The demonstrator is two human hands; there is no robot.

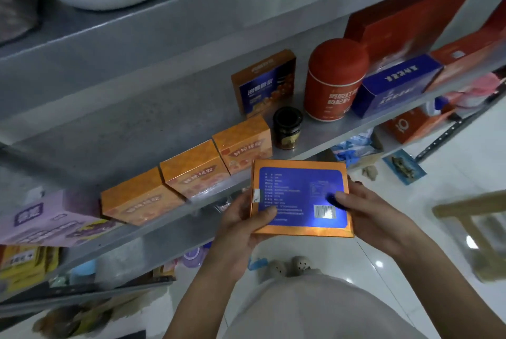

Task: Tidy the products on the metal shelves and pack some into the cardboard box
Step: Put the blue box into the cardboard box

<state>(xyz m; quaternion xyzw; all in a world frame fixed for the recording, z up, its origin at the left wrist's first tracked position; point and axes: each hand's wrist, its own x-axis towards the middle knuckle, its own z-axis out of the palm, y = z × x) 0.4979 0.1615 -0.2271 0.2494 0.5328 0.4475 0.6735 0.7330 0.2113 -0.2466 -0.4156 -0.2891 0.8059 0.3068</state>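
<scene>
Between left hand [241, 226] and right hand [375, 215], box [298, 196] gripped.

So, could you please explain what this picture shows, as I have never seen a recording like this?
No machine here: a person wears a camera on the head, looking down at their own hands. The left hand and right hand hold a flat box, orange and blue, by its sides, its printed back facing up. In front is a metal shelf carrying three small orange boxes in a row, a dark jar, a red canister, an upright orange box and a blue box.
</scene>
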